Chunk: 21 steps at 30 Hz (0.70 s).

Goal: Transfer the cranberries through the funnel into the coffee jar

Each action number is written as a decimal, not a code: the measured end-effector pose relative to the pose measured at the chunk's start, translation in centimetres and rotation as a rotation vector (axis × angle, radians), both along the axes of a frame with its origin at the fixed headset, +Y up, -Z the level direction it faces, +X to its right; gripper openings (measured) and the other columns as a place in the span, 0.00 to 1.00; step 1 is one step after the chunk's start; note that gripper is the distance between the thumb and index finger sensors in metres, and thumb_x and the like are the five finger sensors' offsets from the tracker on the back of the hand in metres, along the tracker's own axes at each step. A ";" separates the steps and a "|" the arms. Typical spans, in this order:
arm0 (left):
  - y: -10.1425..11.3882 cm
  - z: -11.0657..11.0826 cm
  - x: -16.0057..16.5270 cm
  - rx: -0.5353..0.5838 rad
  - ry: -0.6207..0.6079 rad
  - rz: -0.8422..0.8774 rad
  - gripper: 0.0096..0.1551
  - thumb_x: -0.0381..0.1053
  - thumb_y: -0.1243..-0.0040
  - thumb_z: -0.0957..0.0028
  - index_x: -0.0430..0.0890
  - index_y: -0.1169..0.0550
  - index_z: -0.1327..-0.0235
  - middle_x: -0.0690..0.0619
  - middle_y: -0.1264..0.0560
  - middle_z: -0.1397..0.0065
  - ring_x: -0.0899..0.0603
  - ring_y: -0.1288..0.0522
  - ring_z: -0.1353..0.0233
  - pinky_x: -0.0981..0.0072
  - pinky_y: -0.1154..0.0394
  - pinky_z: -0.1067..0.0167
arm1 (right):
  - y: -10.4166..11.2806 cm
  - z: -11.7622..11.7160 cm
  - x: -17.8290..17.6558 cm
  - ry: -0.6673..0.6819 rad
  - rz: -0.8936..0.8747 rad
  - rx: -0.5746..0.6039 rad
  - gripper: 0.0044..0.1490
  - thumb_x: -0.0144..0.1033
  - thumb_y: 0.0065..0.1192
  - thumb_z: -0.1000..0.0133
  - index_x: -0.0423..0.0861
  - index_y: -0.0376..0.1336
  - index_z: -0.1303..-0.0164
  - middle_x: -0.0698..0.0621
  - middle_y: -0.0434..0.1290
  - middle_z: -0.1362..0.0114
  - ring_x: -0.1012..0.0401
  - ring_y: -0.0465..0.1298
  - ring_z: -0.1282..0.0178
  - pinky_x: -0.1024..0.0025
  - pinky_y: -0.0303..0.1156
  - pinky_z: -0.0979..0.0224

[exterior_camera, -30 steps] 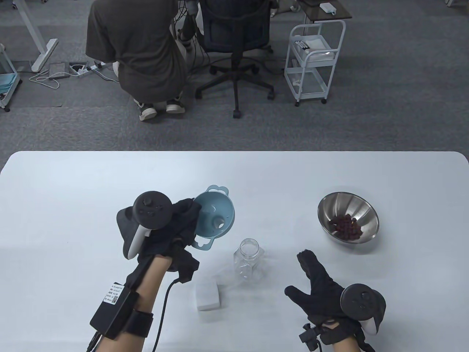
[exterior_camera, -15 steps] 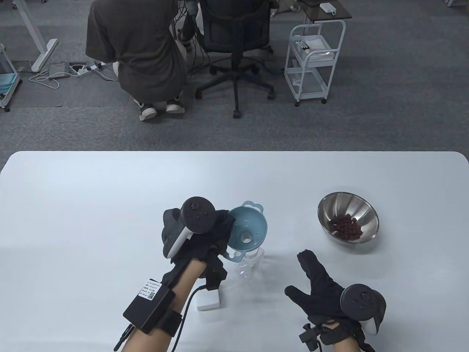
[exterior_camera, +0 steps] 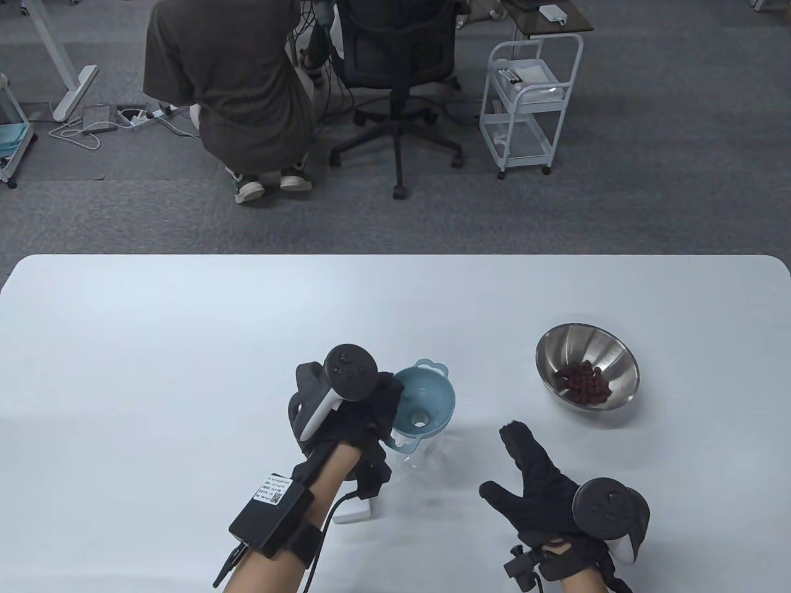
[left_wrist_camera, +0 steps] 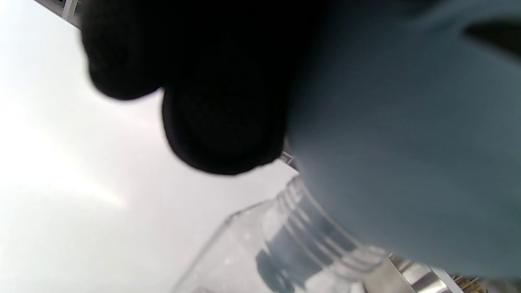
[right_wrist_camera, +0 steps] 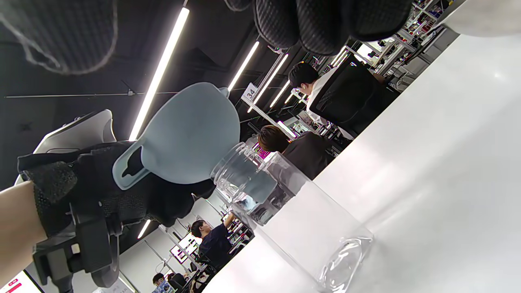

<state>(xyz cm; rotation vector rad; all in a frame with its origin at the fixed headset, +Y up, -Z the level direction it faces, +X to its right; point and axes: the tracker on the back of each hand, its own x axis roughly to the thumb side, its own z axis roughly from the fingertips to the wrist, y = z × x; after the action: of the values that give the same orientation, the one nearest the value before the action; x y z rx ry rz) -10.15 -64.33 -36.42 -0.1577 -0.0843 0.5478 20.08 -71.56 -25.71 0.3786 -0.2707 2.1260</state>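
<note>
Blue funnel [exterior_camera: 422, 399] held by left hand [exterior_camera: 364, 414], spout entering jar [right_wrist_camera: 281, 203]; seat it. Right hand [exterior_camera: 534, 488] spread, empty; bowl [exterior_camera: 587, 346] next.

On the table [exterior_camera: 185, 346]: one blue funnel [exterior_camera: 426, 401], one clear jar [right_wrist_camera: 285, 211], one steel bowl [exterior_camera: 609, 352] and one white block [exterior_camera: 355, 511]. The berries [exterior_camera: 584, 382] lie heaped in the bowl and cannot be counted singly. Two gloved hands are present, one left hand [exterior_camera: 352, 414] and one right hand [exterior_camera: 537, 488].
</note>
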 end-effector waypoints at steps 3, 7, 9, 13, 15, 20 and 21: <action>-0.1 0.0 0.1 -0.003 -0.004 0.001 0.28 0.58 0.44 0.41 0.43 0.16 0.40 0.47 0.11 0.53 0.48 0.10 0.67 0.66 0.16 0.66 | 0.0 0.0 0.0 0.000 0.000 -0.001 0.64 0.67 0.69 0.52 0.37 0.46 0.22 0.37 0.60 0.19 0.39 0.66 0.23 0.45 0.66 0.28; -0.1 0.0 0.1 -0.003 -0.005 0.009 0.29 0.59 0.45 0.42 0.43 0.16 0.39 0.47 0.11 0.52 0.48 0.10 0.66 0.66 0.16 0.66 | 0.0 0.0 0.0 -0.002 -0.001 -0.001 0.64 0.67 0.69 0.52 0.37 0.46 0.22 0.37 0.60 0.19 0.39 0.66 0.23 0.45 0.66 0.28; -0.1 0.1 -0.1 -0.002 -0.007 0.017 0.31 0.61 0.46 0.42 0.43 0.17 0.39 0.47 0.11 0.51 0.48 0.10 0.65 0.66 0.16 0.65 | 0.0 0.0 0.0 -0.003 -0.002 -0.001 0.64 0.67 0.69 0.52 0.37 0.46 0.22 0.37 0.60 0.19 0.39 0.66 0.23 0.45 0.66 0.28; 0.1 0.5 -1.0 0.009 -0.008 0.064 0.35 0.65 0.48 0.42 0.45 0.19 0.34 0.46 0.13 0.46 0.45 0.10 0.60 0.63 0.16 0.60 | 0.0 0.0 0.0 -0.003 -0.012 -0.006 0.64 0.67 0.68 0.52 0.37 0.46 0.22 0.36 0.60 0.19 0.39 0.66 0.23 0.45 0.66 0.28; 0.3 1.0 -1.9 0.026 -0.001 0.091 0.36 0.66 0.49 0.43 0.46 0.22 0.30 0.45 0.15 0.40 0.43 0.11 0.54 0.61 0.17 0.55 | 0.0 0.0 0.0 -0.006 -0.028 -0.011 0.64 0.67 0.68 0.52 0.37 0.46 0.22 0.36 0.60 0.19 0.39 0.66 0.23 0.45 0.66 0.28; 0.8 2.8 -4.7 0.102 0.021 0.174 0.39 0.68 0.50 0.42 0.47 0.28 0.23 0.40 0.25 0.24 0.36 0.16 0.38 0.53 0.20 0.44 | 0.0 -0.1 0.2 -0.026 -0.052 -0.022 0.63 0.66 0.68 0.50 0.37 0.46 0.22 0.36 0.59 0.18 0.38 0.66 0.23 0.44 0.66 0.28; 0.8 3.4 -5.3 0.123 0.022 0.198 0.39 0.68 0.50 0.42 0.47 0.29 0.22 0.39 0.27 0.22 0.35 0.18 0.35 0.52 0.21 0.42 | 0.0 -0.1 0.3 -0.040 -0.055 -0.027 0.63 0.66 0.68 0.50 0.37 0.46 0.22 0.36 0.59 0.18 0.38 0.66 0.23 0.44 0.65 0.28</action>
<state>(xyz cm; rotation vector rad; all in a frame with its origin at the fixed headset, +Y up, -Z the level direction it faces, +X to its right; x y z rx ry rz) -15.43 -63.52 -33.06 -0.0230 -0.1127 0.7402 20.42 -71.51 -25.84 0.3095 -0.2723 2.0832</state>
